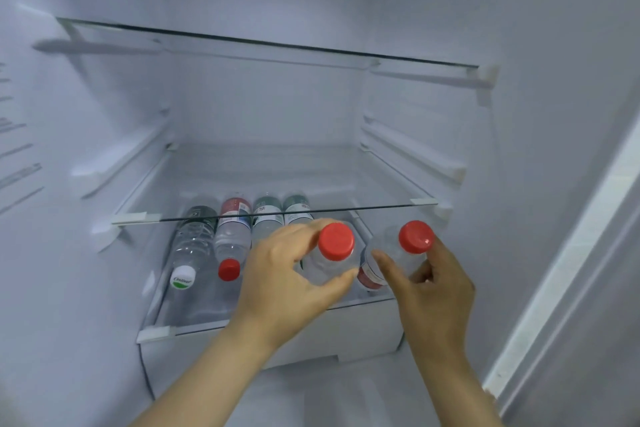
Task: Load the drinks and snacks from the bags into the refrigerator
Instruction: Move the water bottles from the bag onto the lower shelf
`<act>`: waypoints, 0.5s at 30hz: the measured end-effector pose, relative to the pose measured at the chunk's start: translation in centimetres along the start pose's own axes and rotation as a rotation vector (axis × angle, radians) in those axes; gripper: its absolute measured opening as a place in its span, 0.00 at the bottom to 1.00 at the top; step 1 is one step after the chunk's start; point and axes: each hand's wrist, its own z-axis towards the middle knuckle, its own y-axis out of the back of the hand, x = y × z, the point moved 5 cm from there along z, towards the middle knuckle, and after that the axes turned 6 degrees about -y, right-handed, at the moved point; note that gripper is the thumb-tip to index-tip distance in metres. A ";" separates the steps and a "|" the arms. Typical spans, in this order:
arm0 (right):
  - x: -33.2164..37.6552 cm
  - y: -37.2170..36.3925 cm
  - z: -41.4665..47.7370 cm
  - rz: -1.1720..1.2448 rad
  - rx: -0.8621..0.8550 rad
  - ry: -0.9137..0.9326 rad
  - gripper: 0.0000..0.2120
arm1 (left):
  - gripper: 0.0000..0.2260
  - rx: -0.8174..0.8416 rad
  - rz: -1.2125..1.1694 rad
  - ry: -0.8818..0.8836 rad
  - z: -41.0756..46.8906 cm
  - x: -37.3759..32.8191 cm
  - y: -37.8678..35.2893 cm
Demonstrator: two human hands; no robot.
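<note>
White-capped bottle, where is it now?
Head view: the white-capped bottle lies on its side at the left end of the row on the lowest shelf, beside a lying red-capped bottle.

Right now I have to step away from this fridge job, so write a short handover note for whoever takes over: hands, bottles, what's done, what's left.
Left hand: grips the left bottle, red-capped, at the front of the bottom shelf.
Right hand: grips the right bottle, also red-capped, beside it.
Done: four bottles lie side by side on that shelf: white-capped bottle, red-labelled bottle, two green-labelled bottles.
Left: probably lay both held bottles in the gap on the right. The bags are out of view, so what remains in them cannot be told.
</note>
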 end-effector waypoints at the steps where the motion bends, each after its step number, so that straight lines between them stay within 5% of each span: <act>1: -0.5 -0.2 0.0 0.001 -0.004 -0.013 0.15 | 0.18 0.007 0.000 -0.005 -0.1 0.1 -0.3; 8: -2.4 -0.2 -0.8 0.073 0.004 -0.103 0.27 | 0.21 0.035 -0.038 0.003 -0.3 0.9 -1.5; 15: -3.0 0.8 -0.4 0.047 0.058 -0.176 0.27 | 0.23 0.214 0.158 -0.058 -2.8 4.6 -4.7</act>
